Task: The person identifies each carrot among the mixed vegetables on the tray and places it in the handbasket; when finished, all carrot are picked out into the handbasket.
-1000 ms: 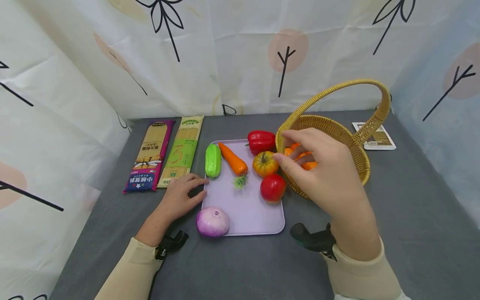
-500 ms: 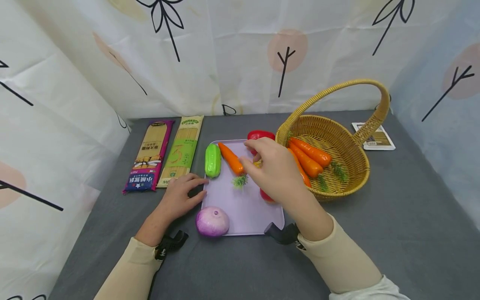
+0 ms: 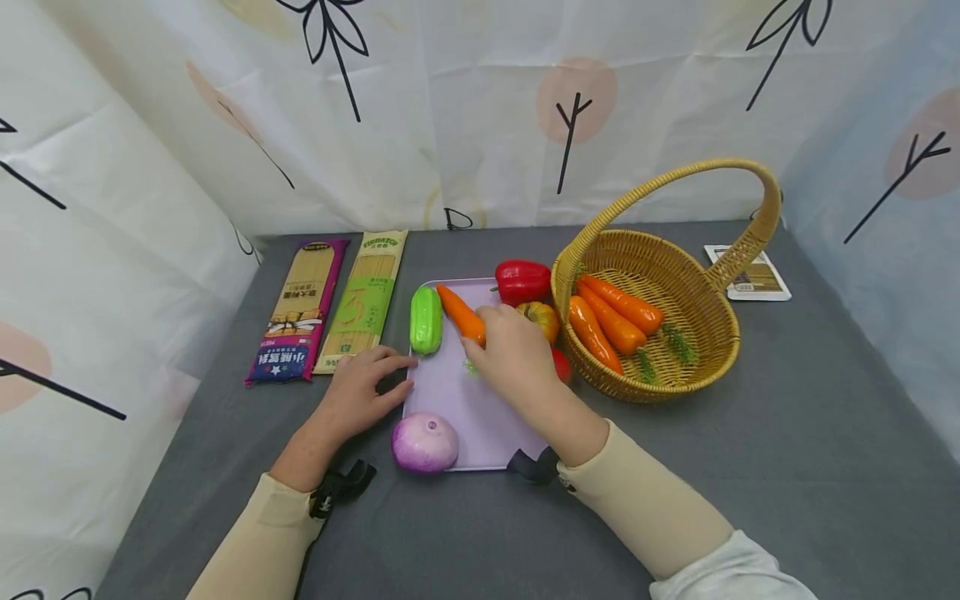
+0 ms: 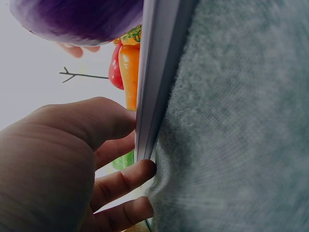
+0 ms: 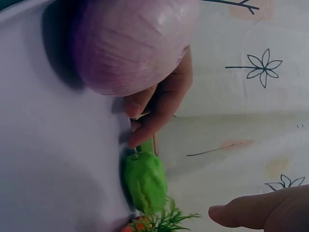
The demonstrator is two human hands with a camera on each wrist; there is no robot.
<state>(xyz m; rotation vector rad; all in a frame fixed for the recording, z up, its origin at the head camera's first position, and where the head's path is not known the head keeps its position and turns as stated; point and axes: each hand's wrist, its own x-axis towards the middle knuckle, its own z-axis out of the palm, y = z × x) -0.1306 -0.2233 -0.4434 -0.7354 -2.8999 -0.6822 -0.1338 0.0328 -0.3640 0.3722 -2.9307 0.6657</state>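
Note:
My right hand (image 3: 517, 354) reaches over the lower end of an orange carrot (image 3: 459, 312) lying on the pale purple tray (image 3: 480, 433). Its thumb (image 5: 236, 211) is straight and apart from the carrot's green top (image 5: 169, 217) in the right wrist view; the fingers' far side is hidden. My left hand (image 3: 363, 396) rests at the tray's left edge, with thumb and fingertips against the rim (image 4: 149, 96) and the cloth. A purple onion (image 3: 425, 442) sits at the tray's near left corner. A green ribbed vegetable (image 3: 426, 321) lies at the left edge.
Red pepper (image 3: 522, 282), small pumpkin (image 3: 542, 318) and a partly covered red round item (image 3: 562, 365) line the tray's right side. Beside them stands a wicker basket (image 3: 723, 333) with several carrots (image 3: 618, 325). Two noodle packs (image 3: 300, 308) lie left; a white packet (image 3: 757, 279) lies behind the basket.
My right hand has moved left and down from the basket's near side, past the pumpkin, to the carrot on the tray. The carrots in the basket are uncovered. My left hand stays put.

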